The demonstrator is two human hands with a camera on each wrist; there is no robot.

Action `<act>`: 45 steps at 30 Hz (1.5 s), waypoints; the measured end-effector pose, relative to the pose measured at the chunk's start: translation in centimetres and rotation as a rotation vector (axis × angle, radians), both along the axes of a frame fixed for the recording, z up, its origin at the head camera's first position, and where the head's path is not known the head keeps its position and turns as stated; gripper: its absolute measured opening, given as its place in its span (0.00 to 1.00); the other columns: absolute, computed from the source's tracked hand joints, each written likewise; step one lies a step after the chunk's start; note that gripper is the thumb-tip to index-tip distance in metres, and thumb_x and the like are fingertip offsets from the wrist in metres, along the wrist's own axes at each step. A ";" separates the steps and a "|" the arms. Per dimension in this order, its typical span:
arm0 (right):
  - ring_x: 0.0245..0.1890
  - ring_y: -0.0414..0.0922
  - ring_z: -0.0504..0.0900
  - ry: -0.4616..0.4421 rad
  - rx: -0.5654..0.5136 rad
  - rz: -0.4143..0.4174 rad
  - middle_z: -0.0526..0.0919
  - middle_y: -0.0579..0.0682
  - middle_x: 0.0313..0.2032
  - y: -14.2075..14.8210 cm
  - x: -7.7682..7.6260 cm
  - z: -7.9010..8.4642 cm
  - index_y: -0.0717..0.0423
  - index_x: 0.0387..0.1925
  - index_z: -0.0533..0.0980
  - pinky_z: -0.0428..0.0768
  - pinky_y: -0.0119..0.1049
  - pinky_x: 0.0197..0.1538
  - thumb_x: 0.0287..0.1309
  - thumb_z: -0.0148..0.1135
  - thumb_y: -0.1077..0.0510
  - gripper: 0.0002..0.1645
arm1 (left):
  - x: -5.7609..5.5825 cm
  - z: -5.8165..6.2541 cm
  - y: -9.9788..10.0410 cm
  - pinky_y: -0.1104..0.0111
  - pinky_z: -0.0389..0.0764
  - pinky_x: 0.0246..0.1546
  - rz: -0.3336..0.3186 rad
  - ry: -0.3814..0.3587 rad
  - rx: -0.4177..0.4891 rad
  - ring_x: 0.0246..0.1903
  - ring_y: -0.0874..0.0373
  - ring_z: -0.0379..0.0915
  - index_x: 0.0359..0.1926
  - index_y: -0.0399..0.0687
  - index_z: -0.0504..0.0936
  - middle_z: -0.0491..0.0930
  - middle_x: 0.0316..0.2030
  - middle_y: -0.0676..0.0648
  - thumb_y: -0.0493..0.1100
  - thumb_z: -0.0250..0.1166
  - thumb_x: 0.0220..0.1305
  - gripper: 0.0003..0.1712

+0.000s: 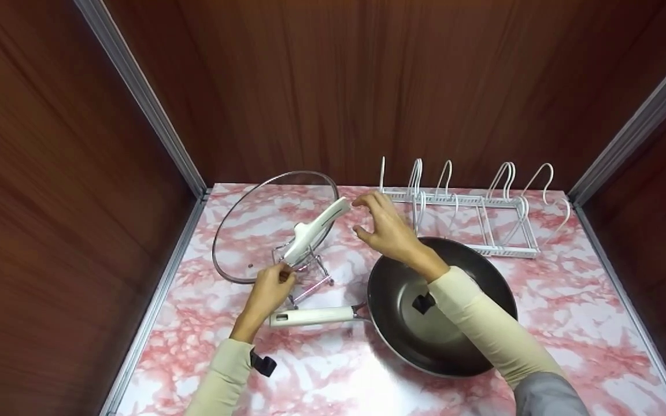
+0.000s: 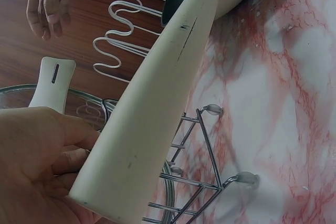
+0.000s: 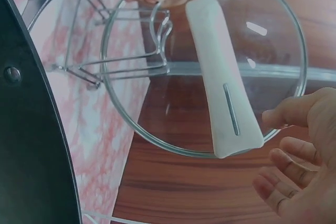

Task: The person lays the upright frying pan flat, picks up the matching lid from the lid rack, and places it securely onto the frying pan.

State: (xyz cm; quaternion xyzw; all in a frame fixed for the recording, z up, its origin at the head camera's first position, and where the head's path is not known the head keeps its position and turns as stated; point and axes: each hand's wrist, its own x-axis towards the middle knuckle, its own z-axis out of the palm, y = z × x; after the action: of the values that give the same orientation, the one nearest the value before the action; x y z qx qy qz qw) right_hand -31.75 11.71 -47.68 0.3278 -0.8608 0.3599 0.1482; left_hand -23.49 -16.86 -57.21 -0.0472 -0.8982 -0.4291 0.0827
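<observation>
I have the lid (image 1: 246, 231) tilted against the small rack (image 1: 313, 288) on the left, its pale handle (image 1: 313, 230) slanting up to the right. My left hand (image 1: 268, 290) is at the handle's lower end, fingers bent; I can't tell whether they pinch the lid, the handle or the wire. My right hand (image 1: 388, 225) hangs just beside the handle's upper end, fingers relaxed and apart, gripping nothing.

I read the step as settling the lid in the small rack, though lifting it out could look much the same. Either way, I'd judge the next move calls for testing the lid's balance before the left fingers ease, with the right hand near enough to catch the handle.

Around that, I see a dark wood-grain left wall (image 1: 38, 202), then the bench (image 1: 321, 370), white marbled with pinkish red and glaring at its front. The back wall (image 1: 333, 86) matches. The pan (image 1: 414, 329) sits right of the lid, the white rack (image 1: 503, 252) behind it, and the right wall (image 1: 662, 185) closes my view.
</observation>
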 end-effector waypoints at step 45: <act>0.69 0.59 0.72 0.461 0.314 0.108 0.77 0.59 0.65 -5.8 -1.5 -2.9 0.62 0.64 0.73 0.68 0.52 0.77 0.48 0.78 0.61 0.40 | 0.3 -0.2 0.1 0.59 0.85 0.41 0.003 -0.003 0.024 0.35 0.50 0.85 0.39 0.31 0.85 0.88 0.32 0.39 0.32 0.64 0.69 0.06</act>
State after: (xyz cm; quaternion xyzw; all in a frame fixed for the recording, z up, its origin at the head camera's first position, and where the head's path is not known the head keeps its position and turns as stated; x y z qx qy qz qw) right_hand -33.26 5.93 -50.55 0.4654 -0.8309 0.1457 0.2679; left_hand -23.19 -16.75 -57.38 -0.0442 -0.8932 -0.4398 0.0826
